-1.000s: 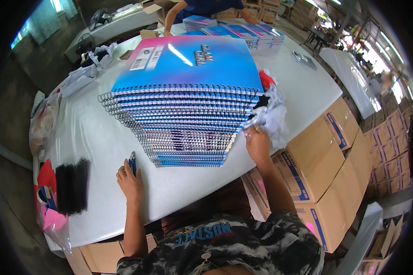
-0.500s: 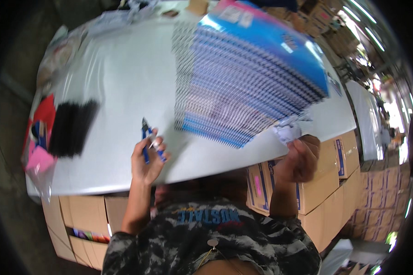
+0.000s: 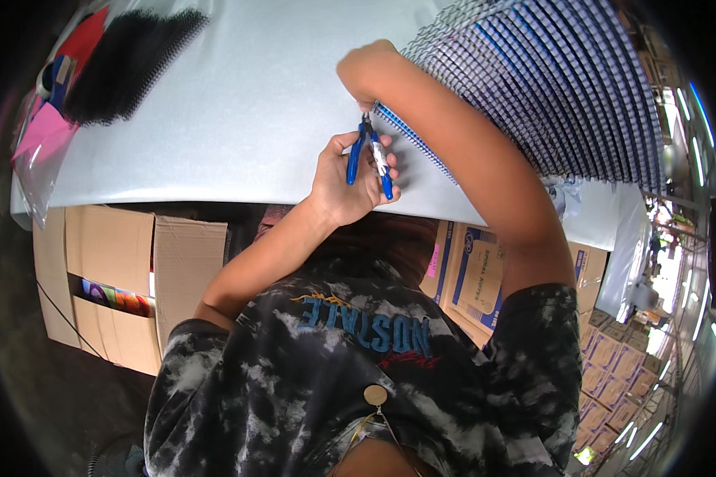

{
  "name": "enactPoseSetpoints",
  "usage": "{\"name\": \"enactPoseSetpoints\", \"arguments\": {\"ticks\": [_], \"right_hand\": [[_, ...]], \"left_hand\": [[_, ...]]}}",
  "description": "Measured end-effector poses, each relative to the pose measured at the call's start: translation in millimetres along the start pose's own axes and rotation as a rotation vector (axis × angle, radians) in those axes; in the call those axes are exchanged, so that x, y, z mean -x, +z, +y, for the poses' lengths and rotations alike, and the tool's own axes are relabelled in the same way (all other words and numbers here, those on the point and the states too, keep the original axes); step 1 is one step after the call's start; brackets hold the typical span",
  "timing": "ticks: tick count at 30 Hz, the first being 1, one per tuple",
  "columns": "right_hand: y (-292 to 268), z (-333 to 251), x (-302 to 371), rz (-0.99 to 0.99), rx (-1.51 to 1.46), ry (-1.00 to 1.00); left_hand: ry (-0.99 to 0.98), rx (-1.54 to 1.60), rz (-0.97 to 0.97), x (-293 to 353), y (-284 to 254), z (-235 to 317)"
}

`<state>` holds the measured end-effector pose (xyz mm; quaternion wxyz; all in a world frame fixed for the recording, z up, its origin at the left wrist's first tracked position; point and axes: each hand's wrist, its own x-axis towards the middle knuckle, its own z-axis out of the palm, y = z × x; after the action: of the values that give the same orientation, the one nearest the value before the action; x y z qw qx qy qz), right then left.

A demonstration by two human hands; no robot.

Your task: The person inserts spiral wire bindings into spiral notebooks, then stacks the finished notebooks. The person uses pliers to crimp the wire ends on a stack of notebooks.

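My left hand [image 3: 338,187] holds a pair of blue-handled pliers [image 3: 354,159], palm up, with the handles spread across its fingers. One handle has a white wrap. The dark jaws point away from me and meet the fingertips of my right hand [image 3: 367,71]. That hand is bent over and closed at the near left corner of the spiral-bound notebooks [image 3: 525,79]; whatever it pinches is hidden. The notebooks lie in a fanned, overlapping row, their wire coils facing left. My right forearm crosses over their near edge.
A bundle of black spiral coils [image 3: 127,67] lies on the white-covered table [image 3: 239,103] at far left. Beside it are a tape roll [image 3: 46,79], pink sheet [image 3: 44,131] and clear plastic [image 3: 36,183]. Cardboard boxes [image 3: 187,262] stand below the table edge; crumpled paper [image 3: 563,195] is at right.
My right hand has swung left from the crumpled paper to the notebooks' near corner. My left hand has moved right with the pliers, up to the right fingertips. The view has shifted nearer my body.
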<state>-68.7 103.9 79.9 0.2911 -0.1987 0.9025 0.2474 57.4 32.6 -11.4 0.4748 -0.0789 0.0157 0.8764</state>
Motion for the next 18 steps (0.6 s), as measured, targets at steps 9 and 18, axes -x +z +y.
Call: {"name": "enactPoseSetpoints", "arguments": {"ticks": [9, 18], "right_hand": [[23.0, 6.4, -21.2, -0.067, -0.027, -0.007], [21.0, 5.9, -17.9, -0.001, 0.005, -0.027]], "left_hand": [[0.167, -0.126, 0.045, 24.9, -6.1, 8.9], [0.059, -0.188, 0.069, 0.6, -21.9, -0.8]]}}
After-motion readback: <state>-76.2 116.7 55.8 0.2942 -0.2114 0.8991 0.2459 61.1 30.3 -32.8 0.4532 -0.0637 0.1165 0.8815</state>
